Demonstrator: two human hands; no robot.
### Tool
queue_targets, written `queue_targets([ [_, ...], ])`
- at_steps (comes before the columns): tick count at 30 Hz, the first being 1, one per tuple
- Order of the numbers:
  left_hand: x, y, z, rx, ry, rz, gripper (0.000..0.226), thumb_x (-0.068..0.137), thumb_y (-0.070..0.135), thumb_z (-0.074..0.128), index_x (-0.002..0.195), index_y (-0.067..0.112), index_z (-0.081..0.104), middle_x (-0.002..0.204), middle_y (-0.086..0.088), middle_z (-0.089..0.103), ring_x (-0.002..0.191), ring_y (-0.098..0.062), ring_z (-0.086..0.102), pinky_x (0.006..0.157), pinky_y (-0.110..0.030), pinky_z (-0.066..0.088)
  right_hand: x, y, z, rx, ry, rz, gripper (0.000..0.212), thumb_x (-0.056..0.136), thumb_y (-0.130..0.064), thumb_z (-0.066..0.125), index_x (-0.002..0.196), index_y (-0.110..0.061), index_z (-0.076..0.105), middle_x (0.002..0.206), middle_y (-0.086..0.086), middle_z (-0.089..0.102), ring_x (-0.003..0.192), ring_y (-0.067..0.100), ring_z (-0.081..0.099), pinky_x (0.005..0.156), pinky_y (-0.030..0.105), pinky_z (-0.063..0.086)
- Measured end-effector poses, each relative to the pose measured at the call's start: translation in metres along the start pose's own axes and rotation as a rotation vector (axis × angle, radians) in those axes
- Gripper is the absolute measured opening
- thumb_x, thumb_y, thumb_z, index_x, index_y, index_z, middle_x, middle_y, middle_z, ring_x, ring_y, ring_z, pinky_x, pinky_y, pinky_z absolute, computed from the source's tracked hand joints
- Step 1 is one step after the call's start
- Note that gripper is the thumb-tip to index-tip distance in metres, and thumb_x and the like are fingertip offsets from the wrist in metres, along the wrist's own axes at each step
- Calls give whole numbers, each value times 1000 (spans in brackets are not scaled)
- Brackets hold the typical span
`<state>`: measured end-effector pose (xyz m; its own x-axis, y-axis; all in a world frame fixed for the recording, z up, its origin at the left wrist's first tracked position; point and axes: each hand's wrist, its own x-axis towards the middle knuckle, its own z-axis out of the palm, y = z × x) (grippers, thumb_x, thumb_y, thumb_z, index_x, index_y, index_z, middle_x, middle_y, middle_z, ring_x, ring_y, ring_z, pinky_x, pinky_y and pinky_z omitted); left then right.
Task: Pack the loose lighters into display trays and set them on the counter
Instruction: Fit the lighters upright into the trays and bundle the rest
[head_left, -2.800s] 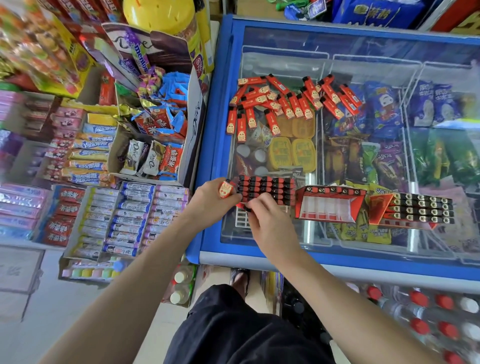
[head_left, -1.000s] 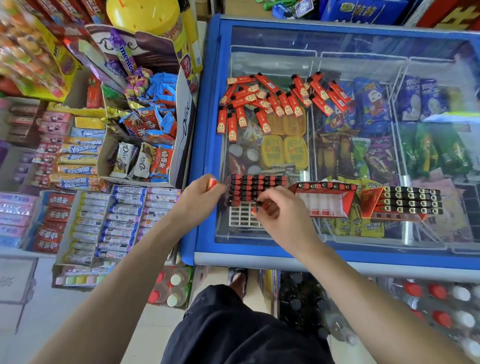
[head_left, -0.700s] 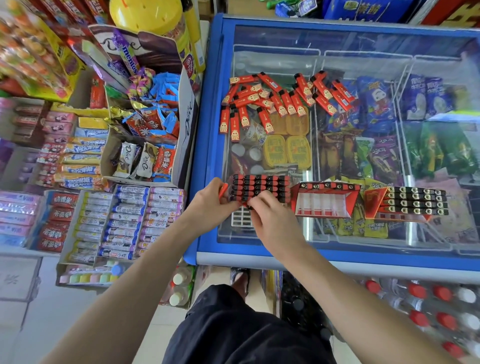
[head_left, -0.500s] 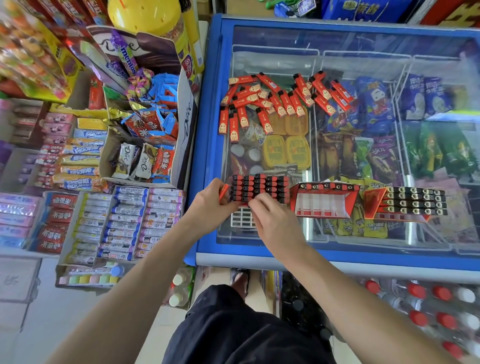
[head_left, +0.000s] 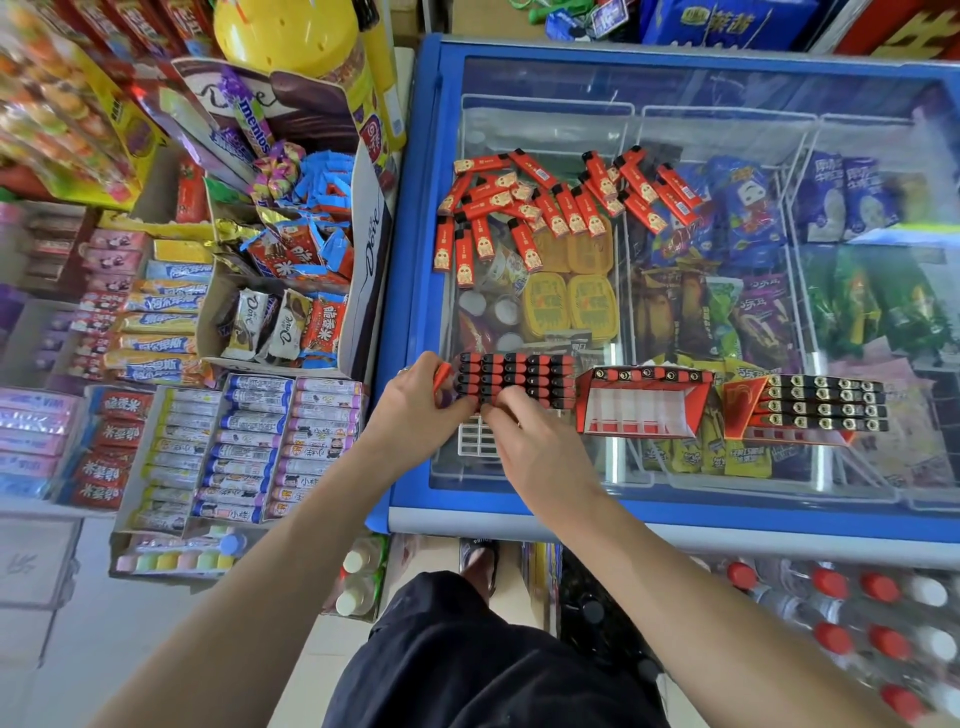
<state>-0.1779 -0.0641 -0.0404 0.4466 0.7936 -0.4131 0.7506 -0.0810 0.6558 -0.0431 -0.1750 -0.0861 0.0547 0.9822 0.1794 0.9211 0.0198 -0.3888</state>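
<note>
1. Head view looks down on a blue chest freezer (head_left: 410, 312) whose glass lid serves as the worktop.
2. Loose red lighters (head_left: 550, 208) lie scattered in a heap on the far part of the glass, well apart from the hands.
3. Three display trays stand in a row near the front edge: a filled tray (head_left: 519, 379) on the left, a mostly empty tray (head_left: 641, 410) in the middle with one row of lighters along its back, and a partly filled tray (head_left: 810, 408) on the right.
4. The left hand (head_left: 415, 410) has its fingers curled round the left end of the filled tray, the thumb by the tray's front edge.
5. The right hand (head_left: 530, 436) sits at the front edge of the same tray, fingertips bent onto the nearest row; whether it pinches one lighter or only presses cannot be told.
6. Candy boxes (head_left: 244, 441) crowd the shelf to the left, and red-capped bottles (head_left: 857, 623) stand on the floor below.
</note>
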Motion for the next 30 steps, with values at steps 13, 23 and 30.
queue_targets([
  [13,0,41,-16,-503,2,-25,29,103,36,55,104,11,71,75,-6,57,65,-10,53,67,-24,48,16,-6,-45,619,254,478,22,98,-1,52,114,-11,63,99,-2,65,85,15,63,75,34,54],
  [23,-1,49,-7,-604,18,-36,22,90,40,70,100,21,66,95,-20,74,100,-43,67,97,-59,53,13,-23,-79,1048,84,613,29,93,-13,66,118,-27,61,100,-2,69,88,29,68,78,55,57],
  [30,-1,43,0,-574,10,-8,17,98,33,68,100,16,64,87,-5,77,86,-24,72,92,-46,56,8,-19,-80,1018,188,700,25,90,-2,67,110,-16,65,98,1,70,87,25,68,79,49,59],
])
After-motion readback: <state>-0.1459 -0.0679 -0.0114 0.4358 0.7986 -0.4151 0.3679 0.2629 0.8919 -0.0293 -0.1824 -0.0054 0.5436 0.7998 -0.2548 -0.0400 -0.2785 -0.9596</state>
